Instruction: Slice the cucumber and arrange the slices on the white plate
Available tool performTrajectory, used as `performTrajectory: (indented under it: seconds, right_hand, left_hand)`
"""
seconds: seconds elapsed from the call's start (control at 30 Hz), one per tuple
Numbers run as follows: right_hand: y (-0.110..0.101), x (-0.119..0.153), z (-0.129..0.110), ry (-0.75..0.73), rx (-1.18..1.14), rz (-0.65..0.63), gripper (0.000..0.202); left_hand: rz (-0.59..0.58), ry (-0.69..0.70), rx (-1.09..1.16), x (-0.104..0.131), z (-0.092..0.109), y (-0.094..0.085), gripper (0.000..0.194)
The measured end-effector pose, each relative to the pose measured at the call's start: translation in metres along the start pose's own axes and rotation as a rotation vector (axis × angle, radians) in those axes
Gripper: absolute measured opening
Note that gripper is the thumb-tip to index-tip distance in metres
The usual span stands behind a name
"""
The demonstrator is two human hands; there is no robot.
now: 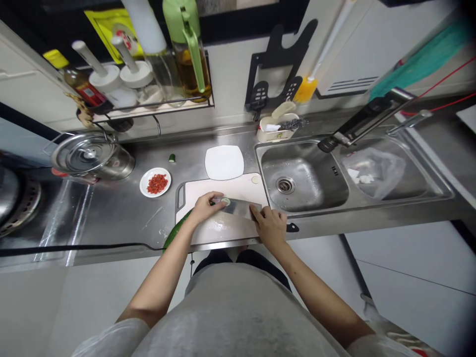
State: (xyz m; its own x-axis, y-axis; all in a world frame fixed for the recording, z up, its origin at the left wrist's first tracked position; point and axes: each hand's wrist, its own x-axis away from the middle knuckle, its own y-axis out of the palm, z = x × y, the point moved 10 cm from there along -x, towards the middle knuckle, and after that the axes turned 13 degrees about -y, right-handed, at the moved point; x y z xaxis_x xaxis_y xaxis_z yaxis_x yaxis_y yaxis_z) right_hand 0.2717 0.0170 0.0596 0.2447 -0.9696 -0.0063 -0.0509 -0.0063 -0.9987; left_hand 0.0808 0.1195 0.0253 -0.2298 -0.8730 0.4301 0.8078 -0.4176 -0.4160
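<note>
My right hand [272,225] is closed round the black handle of a wide kitchen knife [240,208], with its index finger along the blade. The blade lies over the white cutting board [219,234] and points left. At the blade's left end my left hand [207,206] is closed on a green cucumber [178,230], which runs under the wrist and past the board's lower left edge. A pale cucumber slice [225,201] shows beside my left fingertips, at the blade. Another pale round slice [255,180] lies at the board's upper right corner.
A white square plate [224,162] sits behind the board. To the left are a plate of chopped red pieces [155,182], a cucumber end [171,157] and a steel pot [92,156]. The sink [305,173] is at the right, below a faucet [368,121]. Bottles stand on a rack [152,113].
</note>
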Motion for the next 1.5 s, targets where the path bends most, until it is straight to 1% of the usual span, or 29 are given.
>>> performTrajectory:
  seconds: [0.1,0.23,0.37,0.4,0.47,0.53,0.6,0.67,0.77,0.9,1.0,1.1,1.2,1.27,1.37,1.43,1.5]
  right_hand:
    - [-0.001,0.001,-0.001,-0.011,-0.004,0.002,0.043]
    - [0.002,0.001,-0.001,-0.012,0.000,-0.014,0.042]
    - [0.007,0.000,-0.001,-0.022,0.005,-0.042,0.043]
    - [0.008,0.000,0.000,-0.023,0.008,-0.048,0.042]
    - [0.011,0.001,0.002,-0.021,0.015,-0.057,0.040]
    - [0.014,0.003,0.006,-0.011,0.019,-0.062,0.038]
    - [0.017,0.006,0.010,0.008,0.016,-0.065,0.037]
    - [0.019,0.009,0.015,0.030,0.011,-0.067,0.036]
    - [0.023,0.013,0.020,0.054,0.011,-0.074,0.035]
    - [0.026,0.016,0.024,0.073,0.008,-0.090,0.036]
    - [0.026,0.017,0.025,0.088,-0.007,-0.110,0.036]
    - [0.028,0.016,0.023,0.090,-0.031,-0.145,0.036]
    - [0.030,0.013,0.020,0.087,-0.066,-0.180,0.035]
    - [0.031,0.009,0.017,0.091,-0.106,-0.188,0.034]
    - [0.034,0.002,0.010,0.102,-0.231,-0.185,0.032]
    - [0.041,-0.003,0.004,0.123,-0.329,-0.237,0.032]
    - [0.049,-0.006,-0.003,0.151,-0.394,-0.330,0.031]
  left_hand:
    - [-0.015,-0.014,-0.012,-0.002,0.001,0.004,0.033]
    - [-0.035,0.008,0.021,-0.006,0.001,0.010,0.027]
    - [-0.036,0.003,0.023,-0.015,-0.001,0.014,0.016]
    - [-0.018,-0.009,0.017,-0.019,-0.002,0.012,0.014]
    - [0.059,-0.055,-0.027,-0.028,-0.006,0.004,0.011]
    - [0.163,-0.125,-0.120,-0.037,-0.011,-0.007,0.010]
    - [0.238,-0.190,-0.240,-0.045,-0.016,-0.015,0.010]
    - [0.258,-0.228,-0.329,-0.053,-0.019,-0.017,0.011]
    - [0.249,-0.236,-0.402,-0.064,-0.021,-0.016,0.013]
    - [0.238,-0.188,-0.498,-0.073,-0.017,-0.013,0.015]
    - [0.276,-0.118,-0.582,-0.073,-0.010,-0.014,0.012]
    - [0.322,-0.059,-0.631,-0.072,-0.005,-0.016,0.012]
    - [0.346,-0.035,-0.598,-0.066,-0.007,-0.021,0.017]
    - [0.368,-0.015,-0.530,-0.055,-0.010,-0.027,0.019]
    - [0.376,0.065,-0.411,-0.028,-0.016,-0.035,0.023]
    - [0.315,0.165,-0.386,-0.009,-0.017,-0.031,0.027]
    - [0.226,0.255,-0.419,0.007,-0.019,-0.021,0.032]
